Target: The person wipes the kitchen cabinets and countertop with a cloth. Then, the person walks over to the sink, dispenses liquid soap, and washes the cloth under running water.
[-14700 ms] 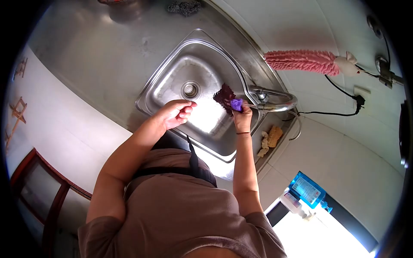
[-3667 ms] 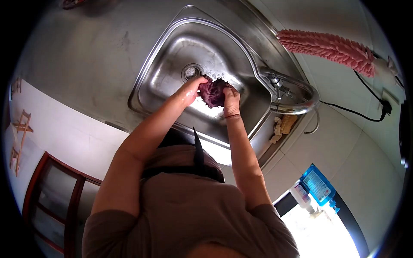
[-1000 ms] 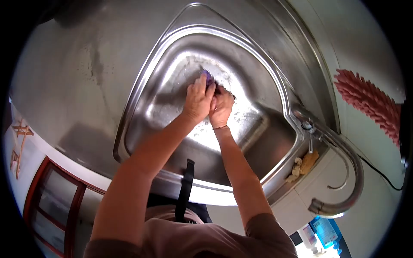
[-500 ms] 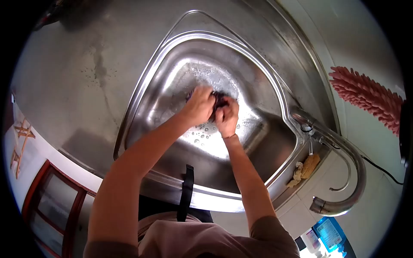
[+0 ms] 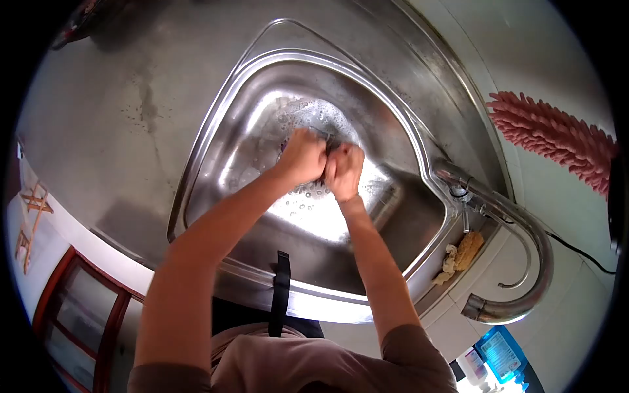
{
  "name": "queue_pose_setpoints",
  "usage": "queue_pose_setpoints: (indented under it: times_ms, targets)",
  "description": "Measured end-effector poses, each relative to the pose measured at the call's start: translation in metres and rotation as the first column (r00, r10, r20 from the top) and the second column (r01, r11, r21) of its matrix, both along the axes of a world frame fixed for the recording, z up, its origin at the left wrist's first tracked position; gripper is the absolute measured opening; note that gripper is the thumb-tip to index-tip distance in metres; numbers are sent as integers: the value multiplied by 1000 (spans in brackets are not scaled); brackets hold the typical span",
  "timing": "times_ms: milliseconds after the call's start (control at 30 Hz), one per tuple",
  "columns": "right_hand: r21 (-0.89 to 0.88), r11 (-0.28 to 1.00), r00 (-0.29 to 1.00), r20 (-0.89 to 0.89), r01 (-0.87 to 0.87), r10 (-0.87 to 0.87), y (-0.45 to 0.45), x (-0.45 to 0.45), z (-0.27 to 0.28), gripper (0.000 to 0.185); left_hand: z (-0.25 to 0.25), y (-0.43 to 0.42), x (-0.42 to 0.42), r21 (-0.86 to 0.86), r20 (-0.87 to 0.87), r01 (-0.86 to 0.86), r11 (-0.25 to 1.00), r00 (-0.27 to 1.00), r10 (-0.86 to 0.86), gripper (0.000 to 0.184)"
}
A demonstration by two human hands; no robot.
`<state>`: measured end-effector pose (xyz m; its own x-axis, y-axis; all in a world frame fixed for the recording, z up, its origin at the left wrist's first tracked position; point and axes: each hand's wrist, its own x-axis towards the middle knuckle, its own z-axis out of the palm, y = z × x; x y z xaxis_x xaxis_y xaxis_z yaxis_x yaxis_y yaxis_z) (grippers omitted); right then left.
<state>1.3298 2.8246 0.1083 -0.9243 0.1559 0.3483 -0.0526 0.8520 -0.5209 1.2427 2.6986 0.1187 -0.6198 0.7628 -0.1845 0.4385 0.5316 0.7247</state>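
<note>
Low over the metal sink [image 5: 406, 190], my left hand [image 5: 304, 156] and my right hand [image 5: 344, 171] are side by side, both closed on a dark purple cloth [image 5: 325, 175]. Only small bits of the cloth show between and beside the fists; the rest is hidden by my fingers. Water drops and suds lie on the basin floor around the hands. The drain is mostly covered by the hands.
The curved faucet [image 5: 537, 262] is swung out past the sink's right edge. A yellow sponge [image 5: 468, 251] lies on the ledge beside it. A pink fluffy towel [image 5: 550, 137] hangs at the right. A blue bottle [image 5: 500, 354] stands lower right.
The dark purple cloth is bunched between my hands, where earlier it was spread open. Since half a second ago both fists have turned slightly and drawn together. The faucet appears nearer than in the oldest frames.
</note>
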Motion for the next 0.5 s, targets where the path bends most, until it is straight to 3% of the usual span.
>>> queue_pose_setpoints:
  times_ms: [67,133,200,233,267,300,333,367,400,433,500]
  targets:
    - [103,992,997,31,-72,69,-17,32,8,13,-13,-35,39,117,-326,101,988,943,-57,12]
    - [42,984,981,92,-175,171,-31,63,-17,12,-26,-59,56,72,-432,291,954,871,-233,16]
    - [128,989,993,102,-68,55,-27,51,-45,14,-43,-46,51,4,-415,326,945,861,-295,18]
    - [168,984,985,174,-53,23,-23,31,-40,14,-59,-37,47,53,-370,252,966,904,-215,17]
    - [109,989,992,88,-103,93,-13,18,-46,17,-71,-30,42,104,-314,179,978,939,-139,17]
    - [130,987,975,212,-92,63,-7,15,-47,19,-73,-23,36,71,-149,192,979,972,-180,14]
    - [153,984,944,327,-90,36,-2,14,-41,21,-49,-21,30,171,22,72,983,997,-77,15]
    - [160,983,946,324,-86,29,-1,12,-34,21,-39,-16,34,82,100,-85,993,992,77,15]
    - [-39,991,942,318,131,-112,-5,8,-22,17,-27,-12,43,-20,164,-232,973,959,232,16]
    - [-239,912,908,341,333,-242,-8,7,-13,13,-18,-9,51,-19,166,-229,973,959,229,16]
    - [-184,956,950,255,230,-179,-2,44,4,10,-3,-7,63,171,101,-200,965,977,185,21]
